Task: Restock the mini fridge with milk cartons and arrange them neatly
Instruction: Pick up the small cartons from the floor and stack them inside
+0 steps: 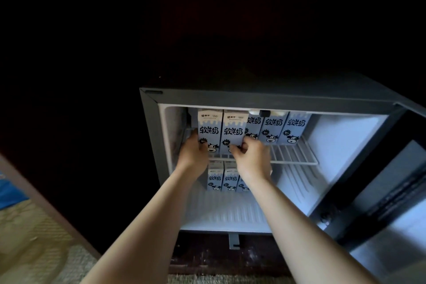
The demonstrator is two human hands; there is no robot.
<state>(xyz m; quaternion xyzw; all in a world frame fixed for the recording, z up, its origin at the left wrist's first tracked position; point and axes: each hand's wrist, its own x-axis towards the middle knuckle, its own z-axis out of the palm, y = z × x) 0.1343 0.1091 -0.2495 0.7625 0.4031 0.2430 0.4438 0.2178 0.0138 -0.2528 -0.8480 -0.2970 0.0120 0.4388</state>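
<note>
The mini fridge [152, 122] stands open with a wire shelf [292, 157] across its middle. On the shelf's left front are two blue-and-white milk cartons side by side. My left hand [192, 152] grips the left carton [208, 127] at its lower left side. My right hand [251, 157] grips the right carton [234, 129] at its lower right corner. Behind them, three more cartons [273, 129] stand in a row further back. Below the shelf, three cartons [222, 177] stand on the fridge floor, partly hidden by my wrists.
The fridge door [391, 203] hangs open at the right. The shelf's right front and the white fridge floor [226, 212] in front of the lower cartons hold nothing. Dark cabinet surrounds the fridge; light carpet [39, 249] lies at lower left.
</note>
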